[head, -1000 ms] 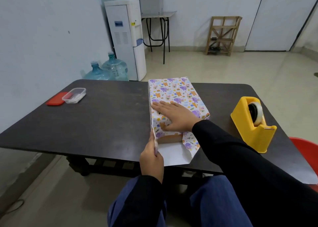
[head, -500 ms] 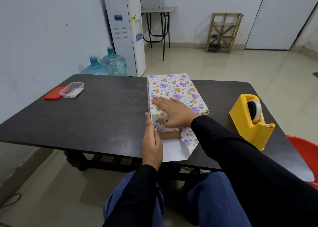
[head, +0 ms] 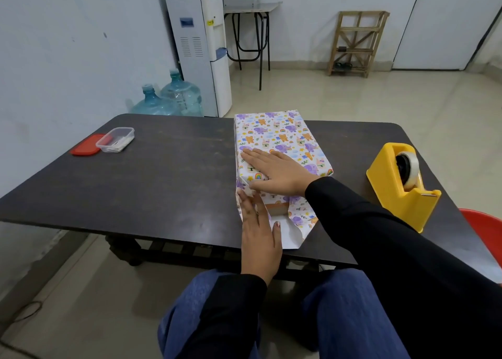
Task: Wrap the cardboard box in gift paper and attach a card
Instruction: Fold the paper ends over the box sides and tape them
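The cardboard box point(head: 277, 209) lies lengthways on the dark table point(head: 163, 184), covered in white gift paper point(head: 274, 133) printed with purple and orange animals. Brown cardboard still shows at its near end, where loose paper flaps hang out. My right hand point(head: 277, 172) rests flat on the top of the box near that end, fingers straight. My left hand point(head: 258, 228) presses the left side flap inward against the near end with straight fingers. No card is in view.
A yellow tape dispenser point(head: 402, 184) stands on the table to the right of the box. At the far left sit a clear plastic container point(head: 115, 139) and its red lid point(head: 85, 149). A red chair point(head: 486, 228) edge shows at right.
My left hand moved up from the table's near edge to the box's near end and folded the left paper flap inward. My right hand stayed flat on top.
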